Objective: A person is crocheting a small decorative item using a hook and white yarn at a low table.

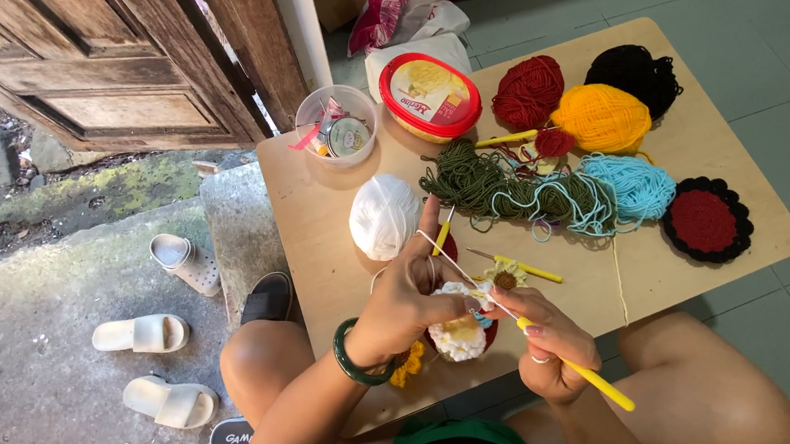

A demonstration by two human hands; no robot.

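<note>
While my left hand [407,299] pinches the small crocheted flower [461,333], soft and nubbly with white petals and a yellow middle, its forefinger stands up with a thin white strand [444,255] drawn taut over it. My right hand [546,345] is closed around a crochet hook [591,374] with a smooth yellow handle; its long axis runs slantwise, the handle end pointing down and away past my right wrist, the metal tip pointing up toward the flower between my hands. A glossy green bangle [354,361] circles my left wrist.

Just beyond my left hand on the pale wooden worktop [317,244] sits a round white yarn ball [384,215]. Farther out lie loose olive green yarn [493,188], a fuzzy light blue skein [636,186], and orange [602,116], red [527,91] and black [635,73] balls. Beyond my right hand rests a flat round red piece edged in scalloped black [707,221]. A second yellow-handled hook [520,265] lies just past my fingers, nearly crosswise.
</note>
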